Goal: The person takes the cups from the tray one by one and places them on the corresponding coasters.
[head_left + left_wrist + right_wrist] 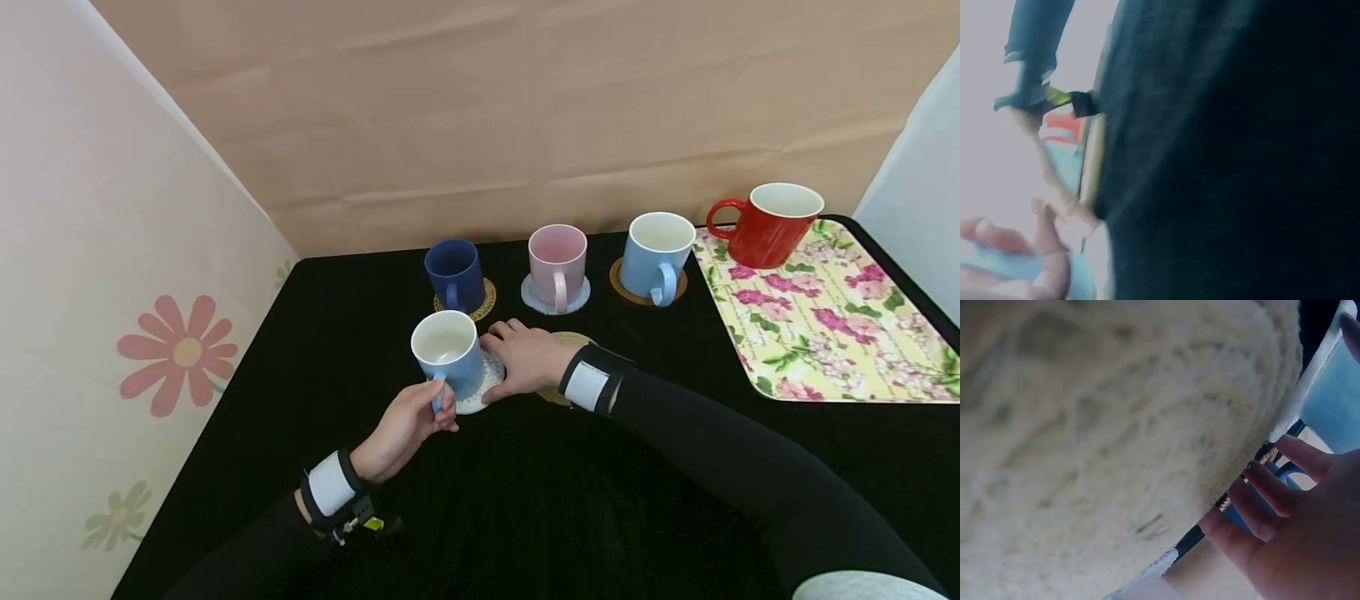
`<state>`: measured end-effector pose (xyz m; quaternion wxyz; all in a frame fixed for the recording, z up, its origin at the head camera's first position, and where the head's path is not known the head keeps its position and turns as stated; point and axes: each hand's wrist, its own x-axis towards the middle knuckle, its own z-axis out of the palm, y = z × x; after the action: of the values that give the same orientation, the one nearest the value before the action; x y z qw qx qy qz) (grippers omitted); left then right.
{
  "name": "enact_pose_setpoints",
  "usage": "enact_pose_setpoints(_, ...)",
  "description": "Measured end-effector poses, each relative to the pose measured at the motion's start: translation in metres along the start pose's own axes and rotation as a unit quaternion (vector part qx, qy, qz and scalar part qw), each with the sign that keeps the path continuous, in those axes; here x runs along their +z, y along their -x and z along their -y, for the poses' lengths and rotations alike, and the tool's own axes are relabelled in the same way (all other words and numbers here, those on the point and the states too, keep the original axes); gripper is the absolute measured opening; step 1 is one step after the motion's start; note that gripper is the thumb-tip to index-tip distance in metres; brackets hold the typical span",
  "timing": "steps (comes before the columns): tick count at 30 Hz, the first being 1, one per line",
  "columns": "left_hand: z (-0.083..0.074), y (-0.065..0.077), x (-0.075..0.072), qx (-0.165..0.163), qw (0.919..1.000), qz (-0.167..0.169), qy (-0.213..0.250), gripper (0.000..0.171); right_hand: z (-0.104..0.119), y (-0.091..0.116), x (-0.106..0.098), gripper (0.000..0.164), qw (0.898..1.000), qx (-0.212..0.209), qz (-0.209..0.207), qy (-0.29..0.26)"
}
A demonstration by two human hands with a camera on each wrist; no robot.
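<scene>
A light blue mug (452, 367) with a white inside is held by its handle in my left hand (405, 427). Below it lies a round white lace coaster (492, 375), partly covered by the mug. My right hand (529, 358) reaches in from the right, palm down, its fingers spread and its fingertips at the coaster's right edge. Under the right wrist is a round beige woven coaster (553, 397), which fills much of the right wrist view. The left wrist view is blurred; curled fingers (1054, 269) show there against the light blue mug.
Along the back stand a dark blue mug (455, 271), a pink mug (557, 254) and another light blue mug (654, 258), each on a round coaster. At right, a red mug (772, 229) sits on a floral tray (832, 333). A black cloth (540, 517) covers the table.
</scene>
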<state>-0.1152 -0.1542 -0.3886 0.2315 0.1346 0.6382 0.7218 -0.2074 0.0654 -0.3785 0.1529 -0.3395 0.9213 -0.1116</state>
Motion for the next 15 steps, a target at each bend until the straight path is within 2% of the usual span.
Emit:
enact_pose_setpoints(2,-0.003,-0.001,-0.003,-0.023,0.9993,0.028,0.013,0.036,0.000,0.000,0.000,0.089,1.000,0.004,0.003,-0.002)
enact_pose_setpoints(5,-0.003,-0.002,-0.001,-0.027,0.9988,0.035,0.021,0.035,0.000,0.000,0.001,0.089,1.000,0.006,0.006,0.000)
enact_pose_setpoints(15,0.006,-0.005,0.023,0.013,0.9982,-0.053,0.023,0.036,0.003,-0.001,0.001,0.091,1.000,0.012,0.009,0.010)
